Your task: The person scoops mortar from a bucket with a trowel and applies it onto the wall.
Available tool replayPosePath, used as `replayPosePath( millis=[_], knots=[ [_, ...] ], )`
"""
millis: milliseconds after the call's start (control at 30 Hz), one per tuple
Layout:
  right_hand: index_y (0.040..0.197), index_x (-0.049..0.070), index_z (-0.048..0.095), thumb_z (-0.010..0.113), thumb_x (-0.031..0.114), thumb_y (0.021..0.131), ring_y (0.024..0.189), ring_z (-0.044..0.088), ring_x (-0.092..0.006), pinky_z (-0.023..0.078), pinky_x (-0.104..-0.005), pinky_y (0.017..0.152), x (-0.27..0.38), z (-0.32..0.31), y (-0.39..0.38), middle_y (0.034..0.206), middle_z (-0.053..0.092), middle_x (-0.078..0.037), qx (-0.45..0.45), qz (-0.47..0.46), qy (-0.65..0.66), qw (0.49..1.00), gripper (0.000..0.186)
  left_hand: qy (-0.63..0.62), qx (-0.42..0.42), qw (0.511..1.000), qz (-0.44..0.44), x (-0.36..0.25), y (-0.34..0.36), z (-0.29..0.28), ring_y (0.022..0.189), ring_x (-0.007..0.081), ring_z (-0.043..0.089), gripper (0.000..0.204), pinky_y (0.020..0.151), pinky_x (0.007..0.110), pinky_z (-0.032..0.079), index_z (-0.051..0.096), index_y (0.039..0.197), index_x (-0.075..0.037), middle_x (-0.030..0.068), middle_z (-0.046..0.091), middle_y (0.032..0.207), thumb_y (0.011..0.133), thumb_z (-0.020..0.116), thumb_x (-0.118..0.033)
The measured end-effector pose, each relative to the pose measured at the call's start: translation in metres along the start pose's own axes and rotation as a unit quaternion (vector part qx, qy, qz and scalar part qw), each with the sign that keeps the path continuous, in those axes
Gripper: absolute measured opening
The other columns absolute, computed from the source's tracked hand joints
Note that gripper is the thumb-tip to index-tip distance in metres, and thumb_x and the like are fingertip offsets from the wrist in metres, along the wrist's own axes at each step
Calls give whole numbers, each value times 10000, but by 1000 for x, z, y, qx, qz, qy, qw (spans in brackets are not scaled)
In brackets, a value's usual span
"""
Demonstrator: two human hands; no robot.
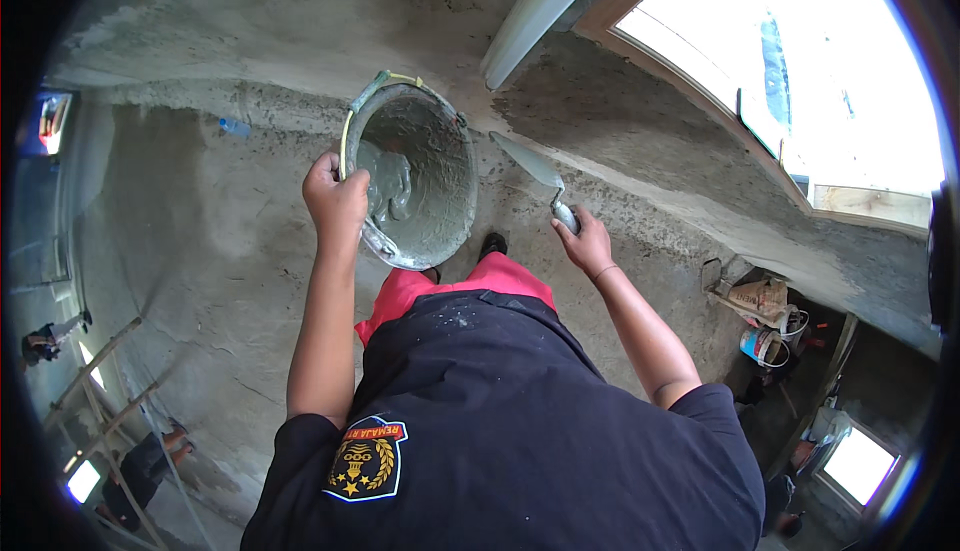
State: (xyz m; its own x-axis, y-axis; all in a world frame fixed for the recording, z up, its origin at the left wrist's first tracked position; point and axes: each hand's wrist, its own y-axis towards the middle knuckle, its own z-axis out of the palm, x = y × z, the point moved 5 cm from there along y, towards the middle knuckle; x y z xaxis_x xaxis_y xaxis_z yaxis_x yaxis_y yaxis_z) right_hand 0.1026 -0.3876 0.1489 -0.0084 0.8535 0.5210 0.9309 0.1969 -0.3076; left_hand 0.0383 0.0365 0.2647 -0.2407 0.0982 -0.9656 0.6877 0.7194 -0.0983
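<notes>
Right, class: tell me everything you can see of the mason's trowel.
The mason's trowel has a grey, metallic-looking blade tapering to a point, a thin bent neck and a short greyish handle. The right hand grips the handle. The blade points to the picture's upper left, apart from the bucket.

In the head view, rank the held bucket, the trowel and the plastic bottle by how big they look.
1. Held bucket
2. Trowel
3. Plastic bottle, which lies farther off, so it may look smaller than it is.
</notes>
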Motion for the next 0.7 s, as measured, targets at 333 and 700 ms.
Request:
replayPosePath(
  millis=[333,700],
  knots=[
    [1224,54,687,684,565,895,1066,691,-448,540,-479,919,-78,60,158,1076,735,-258,69,17,-41,997,608,25,-40,999,-21,27,-3,2,626,59,430,115,554,282,378,515,714,-18,-28,494,664,726,615,38],
    [1226,66,665,584,566,935,1096,674,-418,539,-496,959,-144,146,272,1152,701,-262,173,82,-74,979,584,22,-72,995,-62,72,-14,1,637,47,434,108,570,251,377,525,760,-17,-25,515,717,754,597,64]
  ],
)
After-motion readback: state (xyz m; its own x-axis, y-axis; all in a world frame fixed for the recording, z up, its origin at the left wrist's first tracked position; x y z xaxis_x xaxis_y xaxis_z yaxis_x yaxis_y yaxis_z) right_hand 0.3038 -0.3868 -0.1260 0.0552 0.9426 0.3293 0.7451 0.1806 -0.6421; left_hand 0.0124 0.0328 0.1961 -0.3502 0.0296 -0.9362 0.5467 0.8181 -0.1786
